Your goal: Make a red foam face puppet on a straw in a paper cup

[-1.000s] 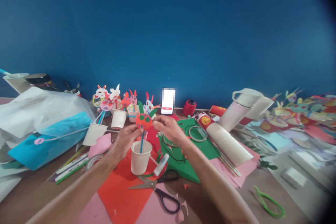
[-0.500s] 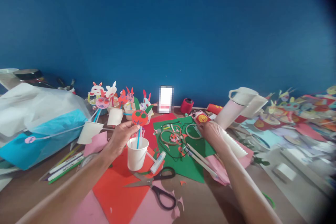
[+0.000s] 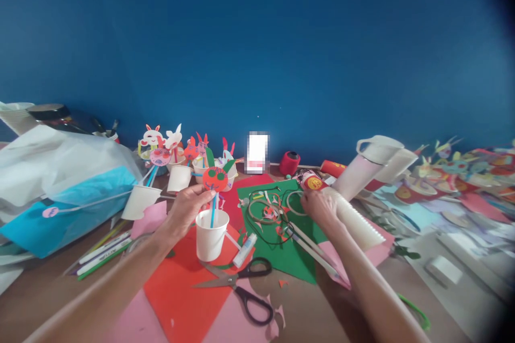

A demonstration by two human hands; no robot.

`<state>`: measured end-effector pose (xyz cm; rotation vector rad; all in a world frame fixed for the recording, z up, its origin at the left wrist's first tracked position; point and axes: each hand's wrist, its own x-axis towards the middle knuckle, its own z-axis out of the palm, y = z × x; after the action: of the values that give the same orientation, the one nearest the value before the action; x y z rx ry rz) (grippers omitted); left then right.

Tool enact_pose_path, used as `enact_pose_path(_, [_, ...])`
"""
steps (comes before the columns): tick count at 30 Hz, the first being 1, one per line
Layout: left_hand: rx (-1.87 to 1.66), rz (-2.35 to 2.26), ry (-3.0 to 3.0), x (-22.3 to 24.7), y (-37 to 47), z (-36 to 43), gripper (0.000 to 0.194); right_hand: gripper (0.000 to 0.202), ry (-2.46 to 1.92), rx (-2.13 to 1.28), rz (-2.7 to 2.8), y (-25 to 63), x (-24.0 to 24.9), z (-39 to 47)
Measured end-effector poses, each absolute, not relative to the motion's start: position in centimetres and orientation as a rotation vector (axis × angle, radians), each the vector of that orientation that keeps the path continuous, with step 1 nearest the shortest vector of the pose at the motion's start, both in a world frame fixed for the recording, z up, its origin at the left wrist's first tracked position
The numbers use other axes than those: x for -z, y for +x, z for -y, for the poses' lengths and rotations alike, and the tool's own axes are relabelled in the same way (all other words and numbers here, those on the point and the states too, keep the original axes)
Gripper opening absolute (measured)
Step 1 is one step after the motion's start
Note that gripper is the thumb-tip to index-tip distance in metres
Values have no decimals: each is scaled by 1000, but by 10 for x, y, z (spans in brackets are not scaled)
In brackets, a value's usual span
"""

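Observation:
My left hand (image 3: 192,204) pinches an orange paper face (image 3: 215,178) with green eyes and green leaf-like ears, where it meets a blue straw (image 3: 212,211). The straw's lower end stands inside a white paper cup (image 3: 210,241), which rests on orange paper (image 3: 189,300). On the right, my right hand (image 3: 319,205) reaches over the green sheet (image 3: 277,257), beside a roll of tape (image 3: 296,203) and a red cup with a yellow emblem (image 3: 314,183). Its fingers are bent downward, and what they touch is hidden.
Black-handled scissors (image 3: 237,281) and a glue tube (image 3: 244,250) lie in front of the cup. Decorated cups (image 3: 179,178) stand behind my left hand. A white jug (image 3: 368,166) is at the right, and a plastic bag (image 3: 60,166) at the left.
The whole view has shifted slightly, moving the table items a little rightward. My right hand has drawn back a little from the red cup. My left hand keeps its pinch on the paper face.

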<state>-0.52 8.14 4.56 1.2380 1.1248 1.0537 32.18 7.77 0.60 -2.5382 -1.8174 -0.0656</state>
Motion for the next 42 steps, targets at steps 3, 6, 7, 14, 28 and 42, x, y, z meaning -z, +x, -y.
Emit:
enact_pose_path(3, [-1068,-1089,1242,-45,-6,-82,21,22,-2222,-233,1662,327,-17,-77])
enact_pose_path(6, [-1081,-1067,1248,-46,-6,-82,18,17,-1829,-616,1497,327,-22,-78])
enact_pose_path(7, [-1083,-1068,1251,-46,-5,-82,17,19,-1762,-696,1492,325,-22,-77])
enact_pose_path(14, [-1115,-1106,1242,-52,-4,-78,23,22,-1478,-1023,1431,299,-17,-73])
enact_pose_path(28, [-1027,-632,926,-44,-17,-84,11,24,-1430,-985,1607,267,-10,-63])
enact_pose_path(42, [-888,-207,857,-44,-16,-79,19,22,-1326,-969,1816,228,-44,-45])
